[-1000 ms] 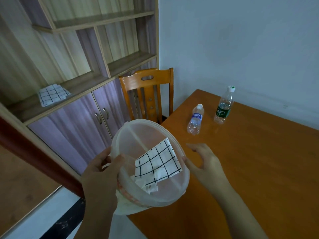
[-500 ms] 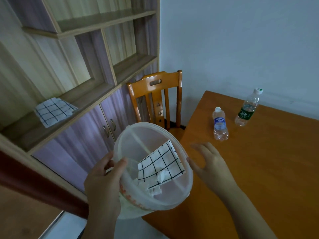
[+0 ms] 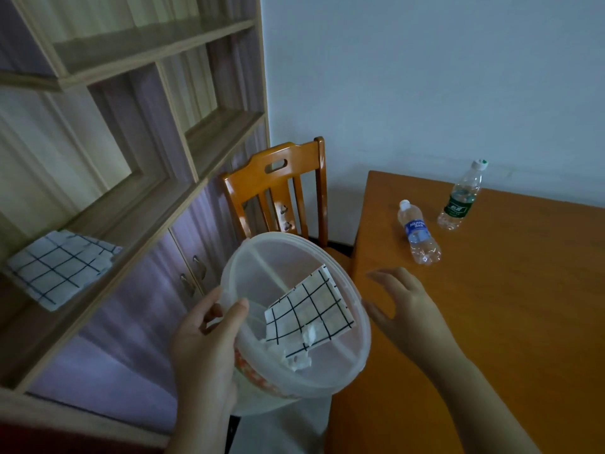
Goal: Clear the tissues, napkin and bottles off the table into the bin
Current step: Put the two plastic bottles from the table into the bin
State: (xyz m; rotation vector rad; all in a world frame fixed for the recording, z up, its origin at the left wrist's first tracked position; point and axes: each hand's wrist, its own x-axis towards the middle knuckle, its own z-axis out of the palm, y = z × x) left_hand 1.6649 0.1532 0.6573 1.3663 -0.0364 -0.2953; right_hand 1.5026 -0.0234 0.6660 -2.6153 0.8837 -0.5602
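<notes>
Head view, left hand (image 3: pixel 203 348) gripping bin (image 3: pixel 327 381), bottles (image 3: pixel 419 235) beyond open right hand (image 3: pixel 406 309)

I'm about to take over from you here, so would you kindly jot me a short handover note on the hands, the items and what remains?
Left hand: grip on the rim of the translucent white plastic bin, held beside the table edge.
Right hand: open and empty, hovering over the orange wooden table next to the bin.
Done: the black-and-white checked napkin and crumpled white tissues lie inside the bin.
Left: the clear blue-labelled bottle and the clear green-labelled bottle stand upright near the far corner of the table.
A second checked cloth sits on the cabinet shelf, not the table.
</notes>
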